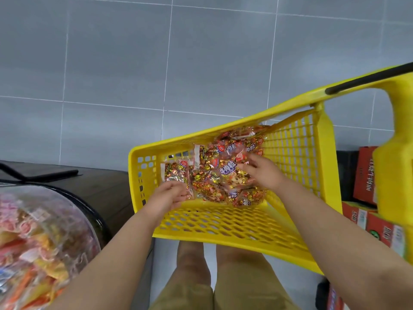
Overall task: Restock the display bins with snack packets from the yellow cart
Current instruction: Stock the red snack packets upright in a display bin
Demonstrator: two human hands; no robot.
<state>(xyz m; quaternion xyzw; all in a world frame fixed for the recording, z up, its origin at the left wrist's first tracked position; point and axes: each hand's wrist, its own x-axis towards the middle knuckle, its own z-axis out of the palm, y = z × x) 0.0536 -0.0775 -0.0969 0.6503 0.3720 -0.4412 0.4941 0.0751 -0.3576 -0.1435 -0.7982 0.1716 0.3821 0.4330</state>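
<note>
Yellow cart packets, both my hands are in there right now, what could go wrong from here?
The left hand seems to pinch only the lower edge of the leftmost packet; such a thin grip could slip on lifting. The right hand lies spread on the packet pile, where glossy packets overlap, so a grab may drag extras out. The display bin at lower left already looks well filled, so added packets might slide off.

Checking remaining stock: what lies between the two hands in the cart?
In the head view, a heap of snack packets fills the stretch between the left hand and right hand, inside the yellow cart.
</note>
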